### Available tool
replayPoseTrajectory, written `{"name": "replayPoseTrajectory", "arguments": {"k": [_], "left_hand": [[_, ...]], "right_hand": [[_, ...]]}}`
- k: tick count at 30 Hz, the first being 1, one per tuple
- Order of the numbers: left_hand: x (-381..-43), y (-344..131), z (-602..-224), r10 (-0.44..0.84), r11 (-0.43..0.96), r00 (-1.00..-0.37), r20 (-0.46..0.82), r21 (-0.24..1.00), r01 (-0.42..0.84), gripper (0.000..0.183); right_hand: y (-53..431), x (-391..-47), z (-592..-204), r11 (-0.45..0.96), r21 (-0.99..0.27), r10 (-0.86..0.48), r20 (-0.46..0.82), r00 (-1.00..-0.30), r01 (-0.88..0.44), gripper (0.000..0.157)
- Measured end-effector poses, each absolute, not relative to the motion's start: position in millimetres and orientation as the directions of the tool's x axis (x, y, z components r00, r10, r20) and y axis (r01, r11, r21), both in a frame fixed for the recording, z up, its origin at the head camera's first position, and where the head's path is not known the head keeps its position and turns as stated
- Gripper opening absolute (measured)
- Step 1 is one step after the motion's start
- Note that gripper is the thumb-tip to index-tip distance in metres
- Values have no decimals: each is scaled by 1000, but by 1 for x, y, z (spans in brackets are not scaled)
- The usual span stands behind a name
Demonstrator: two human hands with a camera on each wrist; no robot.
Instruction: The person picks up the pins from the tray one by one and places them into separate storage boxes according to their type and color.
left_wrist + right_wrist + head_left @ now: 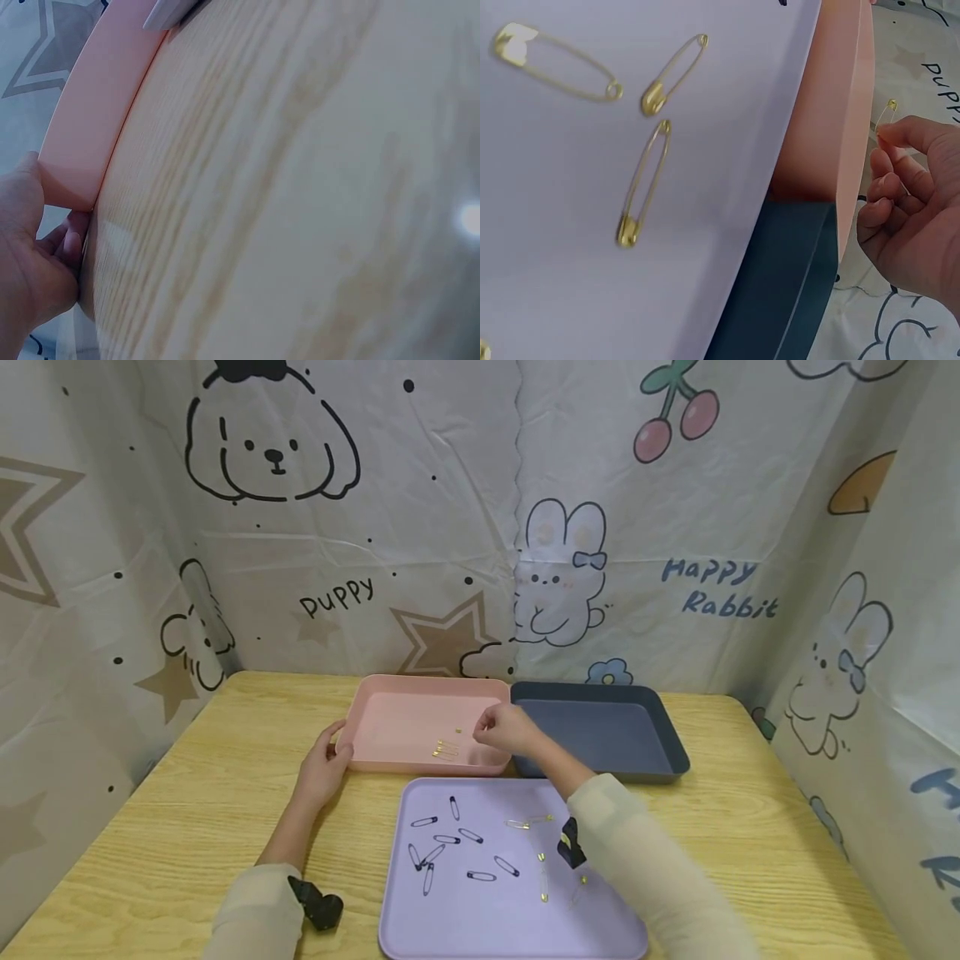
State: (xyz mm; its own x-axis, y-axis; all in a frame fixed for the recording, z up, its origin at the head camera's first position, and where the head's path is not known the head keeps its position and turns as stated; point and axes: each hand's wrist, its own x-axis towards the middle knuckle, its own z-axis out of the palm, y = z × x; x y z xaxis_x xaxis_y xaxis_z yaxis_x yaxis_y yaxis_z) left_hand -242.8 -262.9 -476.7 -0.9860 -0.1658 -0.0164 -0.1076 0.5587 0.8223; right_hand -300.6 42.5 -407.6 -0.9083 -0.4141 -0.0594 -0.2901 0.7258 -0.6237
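My right hand (507,729) is over the right part of the pink tray (397,714). Between its thumb and index finger it pinches a gold safety pin (887,114), its coiled end pointing away from the fingertips. Inside the pink tray lie several gold safety pins (446,750) close together. My left hand (324,766) grips the pink tray at its left side, thumb at the rim and fingers curled by the corner in the left wrist view. On the lavender tray (450,931) are black safety pins (481,877) at left and gold safety pins (643,184) at right.
A dark blue tray (607,727) stands right beside the pink one, behind the lavender tray. All three rest on a wood-grain table (750,827). A printed curtain (450,527) hangs behind and along both sides. My right sleeve (652,860) covers part of the lavender tray.
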Motion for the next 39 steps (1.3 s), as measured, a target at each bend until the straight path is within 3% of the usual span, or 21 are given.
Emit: {"name": "replayPoseTrajectory", "arguments": {"k": [9, 22, 39], "left_hand": [[-242, -263, -476, -171, 548, -985, -16, 829, -109, 52], [-240, -263, -480, -174, 540, -984, -21, 834, -114, 53], [-243, -265, -478, -175, 537, -984, -16, 836, -109, 53]], "right_hand": [[30, -307, -416, 730, -608, -401, -12, -916, -312, 9], [13, -310, -429, 768, -596, -346, -81, -935, -233, 12], [5, -312, -440, 850, -475, -279, -39, -959, -228, 9]]}}
